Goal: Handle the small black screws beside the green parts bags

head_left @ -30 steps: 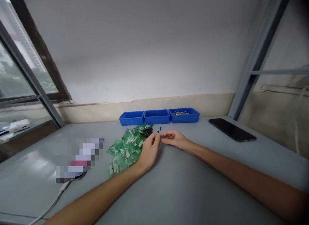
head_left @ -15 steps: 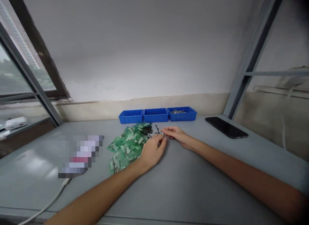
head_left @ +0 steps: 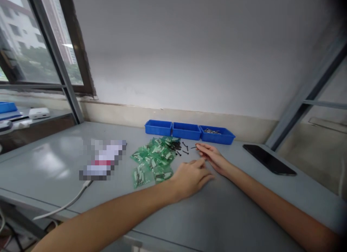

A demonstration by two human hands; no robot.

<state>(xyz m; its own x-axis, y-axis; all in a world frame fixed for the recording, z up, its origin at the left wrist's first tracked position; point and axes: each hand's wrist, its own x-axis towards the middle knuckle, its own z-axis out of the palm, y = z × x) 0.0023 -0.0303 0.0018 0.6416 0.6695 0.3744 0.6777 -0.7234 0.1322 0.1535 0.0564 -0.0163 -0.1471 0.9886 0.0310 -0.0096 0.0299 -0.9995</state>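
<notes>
My left hand [head_left: 192, 176] lies on the grey table [head_left: 222, 205], fingers loosely curled and pointing right, with nothing visible in it. My right hand [head_left: 212, 156] rests just behind it, fingertips pinched on a small black screw [head_left: 193, 147]. Several more black screws [head_left: 179, 148] lie loose just left of those fingertips. A heap of small green plastic bags [head_left: 153, 160] sits to the left of both hands. Three blue trays stand in a row at the wall: left tray [head_left: 158, 127], middle tray [head_left: 186, 131], and right tray [head_left: 217, 135] holding silvery metal pieces.
A black phone [head_left: 268, 160] lies flat at the right. A blurred-out item [head_left: 104, 160] with a white cable [head_left: 65, 205] running off the front edge lies at the left. Window frames stand at left, a metal post at right.
The view swung left and down. My left hand has drawn back from the screws and settled on the table. My right hand stays at the screws, pinching one.
</notes>
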